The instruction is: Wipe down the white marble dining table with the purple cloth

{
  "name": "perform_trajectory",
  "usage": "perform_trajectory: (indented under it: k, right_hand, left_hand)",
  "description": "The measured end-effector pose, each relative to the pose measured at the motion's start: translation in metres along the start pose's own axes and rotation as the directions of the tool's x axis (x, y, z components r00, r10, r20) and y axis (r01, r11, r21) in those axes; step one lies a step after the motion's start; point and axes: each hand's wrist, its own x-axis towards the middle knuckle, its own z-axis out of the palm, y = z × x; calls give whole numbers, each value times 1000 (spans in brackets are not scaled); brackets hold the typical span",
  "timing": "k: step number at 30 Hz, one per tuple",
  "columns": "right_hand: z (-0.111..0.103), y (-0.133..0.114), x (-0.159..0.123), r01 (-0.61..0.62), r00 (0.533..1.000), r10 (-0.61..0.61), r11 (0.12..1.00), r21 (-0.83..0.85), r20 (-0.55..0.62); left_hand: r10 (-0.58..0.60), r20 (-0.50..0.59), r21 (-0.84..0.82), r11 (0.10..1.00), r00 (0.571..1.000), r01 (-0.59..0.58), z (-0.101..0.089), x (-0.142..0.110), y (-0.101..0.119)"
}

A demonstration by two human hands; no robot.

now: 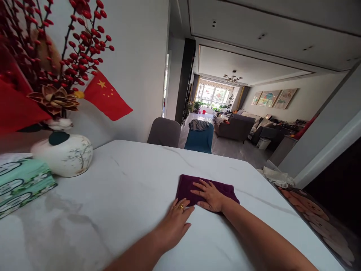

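Head view. Far left of the left hand, see a green packet on the marbled white table. Just beyond the packet, same side of that hand, see a white vase holding red berry sprigs, plus a red flag with yellow stars. Past the hand, by the table's far edge, see a grey chair. For left hand, log gold rings, fingers loosely extended, grasping nothing, tips at near-left edge of the purple cloth. Find cloth flat on table, under the right hand. Past both hands, see a blue chair. For right hand, log palm down, fingers spread, not gripping. Well past it, see a dark sofa.
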Motion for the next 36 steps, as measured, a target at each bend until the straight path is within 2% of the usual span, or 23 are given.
perform_trajectory:
  k: [3,7,13,17,21,25,32,34,36]
  right_hand:
    - [2,13,31,-141,989,138,989,-50,-48]
    - [4,32,77,-315,946,306,946,-76,-108]
    - [0,56,135,-529,842,525,848,-3,-123]
    - [-1,60,152,-615,777,612,788,29,-144]
    - [3,54,146,-642,750,638,766,44,-174]
    - [6,40,123,-648,739,645,760,57,-197]
    - [12,-8,76,-658,733,656,751,61,-178]
    - [10,-26,61,-662,739,661,749,42,-135]
    - [4,-40,42,-628,776,627,778,6,-76]
  left_hand:
    - [-10,52,34,999,999,8,-7,-1,3]
    - [-66,179,41,997,982,60,-17,0,10]
    - [-93,255,14,996,962,93,-20,1,7]
    - [-79,255,20,997,964,77,-17,0,-2]
    - [-70,248,45,997,966,60,-15,0,-5]
    - [-46,232,54,998,972,34,-14,0,-6]
    - [-14,176,20,1000,984,10,-12,-1,-7]
    - [-15,177,13,1000,984,13,-14,-1,-5]
    - [-23,190,14,1000,982,20,-17,-1,-2]
